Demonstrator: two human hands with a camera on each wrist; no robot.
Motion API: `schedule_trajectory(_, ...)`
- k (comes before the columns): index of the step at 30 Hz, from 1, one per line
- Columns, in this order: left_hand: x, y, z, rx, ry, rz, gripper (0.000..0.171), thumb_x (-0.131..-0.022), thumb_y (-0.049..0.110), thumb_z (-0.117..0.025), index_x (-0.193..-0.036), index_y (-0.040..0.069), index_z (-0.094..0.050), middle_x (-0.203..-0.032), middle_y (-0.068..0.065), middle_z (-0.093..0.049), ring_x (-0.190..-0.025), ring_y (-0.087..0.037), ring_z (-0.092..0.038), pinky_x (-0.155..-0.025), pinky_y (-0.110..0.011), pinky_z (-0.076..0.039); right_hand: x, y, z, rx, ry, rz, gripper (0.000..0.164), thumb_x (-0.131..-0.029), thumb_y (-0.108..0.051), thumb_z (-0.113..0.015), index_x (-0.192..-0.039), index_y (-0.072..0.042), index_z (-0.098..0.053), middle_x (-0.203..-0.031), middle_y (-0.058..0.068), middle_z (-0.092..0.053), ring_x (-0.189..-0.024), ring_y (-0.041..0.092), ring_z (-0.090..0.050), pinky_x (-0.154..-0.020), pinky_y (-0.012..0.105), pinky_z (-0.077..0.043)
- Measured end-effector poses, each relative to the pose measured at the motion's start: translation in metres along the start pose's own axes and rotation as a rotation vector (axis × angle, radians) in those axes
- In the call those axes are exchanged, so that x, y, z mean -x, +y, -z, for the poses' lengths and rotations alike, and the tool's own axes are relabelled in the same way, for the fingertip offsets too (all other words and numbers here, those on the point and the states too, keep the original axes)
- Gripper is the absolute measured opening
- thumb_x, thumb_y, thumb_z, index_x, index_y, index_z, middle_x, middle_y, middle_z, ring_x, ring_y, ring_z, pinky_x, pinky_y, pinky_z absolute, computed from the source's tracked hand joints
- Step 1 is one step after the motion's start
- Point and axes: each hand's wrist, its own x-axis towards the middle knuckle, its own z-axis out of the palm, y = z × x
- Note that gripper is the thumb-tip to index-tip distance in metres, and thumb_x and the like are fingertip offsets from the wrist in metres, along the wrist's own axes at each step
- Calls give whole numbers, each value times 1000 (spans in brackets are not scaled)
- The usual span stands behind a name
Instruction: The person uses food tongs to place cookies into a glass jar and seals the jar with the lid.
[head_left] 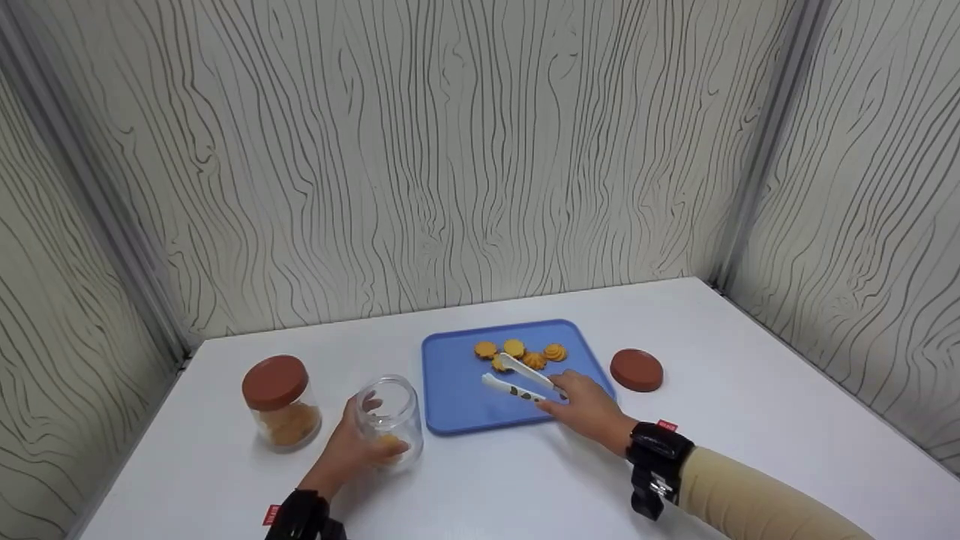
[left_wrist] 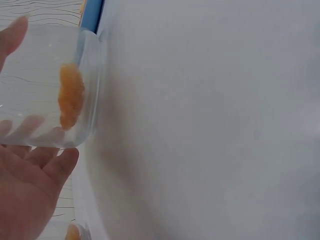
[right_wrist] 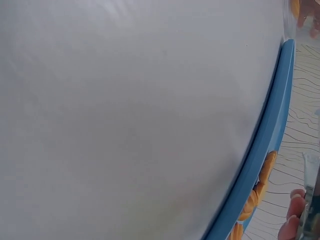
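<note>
My left hand [head_left: 358, 447] grips a clear open jar [head_left: 397, 420] that stands left of the blue tray. A golden cookie [left_wrist: 71, 96] lies at the bottom of this jar in the left wrist view. In my right hand [head_left: 589, 411] are white tongs [head_left: 517, 386] with dark spots, their two arms spread apart and nothing between the tips. The tongs reach over the blue tray [head_left: 457, 405], close to several golden cookies [head_left: 534, 361] grouped toward its back. At the right wrist view's edge, fingertips [right_wrist: 296, 210] press the tongs.
A second jar [head_left: 289, 424] with a brown-red lid [head_left: 275, 382] and cookies inside stands at the left. Another brown-red lid [head_left: 637, 370] lies on the white table [head_left: 720, 375] right of the tray. A wood-patterned wall [head_left: 450, 150] rises behind the table.
</note>
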Motion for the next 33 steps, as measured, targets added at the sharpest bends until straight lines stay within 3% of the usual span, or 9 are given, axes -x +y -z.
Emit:
schedule_trajectory(3,0,-1,1,7,-1,-32,100,-67,16,-90,-141,-5,-28,-139,-26,-45,-127,-40,-41,-105,-55,-33,-1,2,-1,8,3,5,37,-87,-27,-73,-107,3,-66,-81,2,-49,-74,18,-44,-66,35,-37)
schedule_trajectory(9,0,-1,0,-4,-4,-22,101,-66,18,-91,-141,-5,-28,-139,-26,-44,-128,-41,-41,-106,-56,-31,-1,3,-1,5,13,2,33,-86,-27,-73,-103,1,-66,-78,1,-46,-72,17,-42,-64,34,-35)
schedule_trajectory(17,-1,-1,1,-8,-12,0,101,-67,22,-90,-142,-4,-28,-140,-25,-44,-129,-40,-40,-106,-56,-32,-6,2,-4,79,12,-111,39,-85,-25,-75,-111,3,-66,-82,3,-51,-74,17,-46,-66,35,-39)
schedule_trajectory(21,-2,-1,1,-15,-13,12,101,-68,23,-90,-142,-3,-28,-141,-25,-44,-129,-40,-40,-106,-56,-32,-12,4,-6,99,22,-152,35,-86,-25,-74,-106,2,-66,-81,4,-50,-72,18,-45,-64,33,-37)
schedule_trajectory(28,0,0,1,-13,-6,5,99,-68,20,-90,-142,-4,-28,-140,-25,-44,-127,-40,-42,-105,-55,-34,-18,6,-10,152,63,-162,27,-85,-25,-75,-93,-2,-65,-78,3,-50,-68,18,-45,-61,33,-37)
schedule_trajectory(33,1,2,0,-10,-1,2,98,-68,17,-90,-142,-4,-28,-140,-25,-44,-128,-40,-41,-106,-55,-33,-21,6,-14,187,62,-176,29,-86,-26,-74,-95,0,-64,-78,3,-49,-67,18,-45,-60,33,-37)
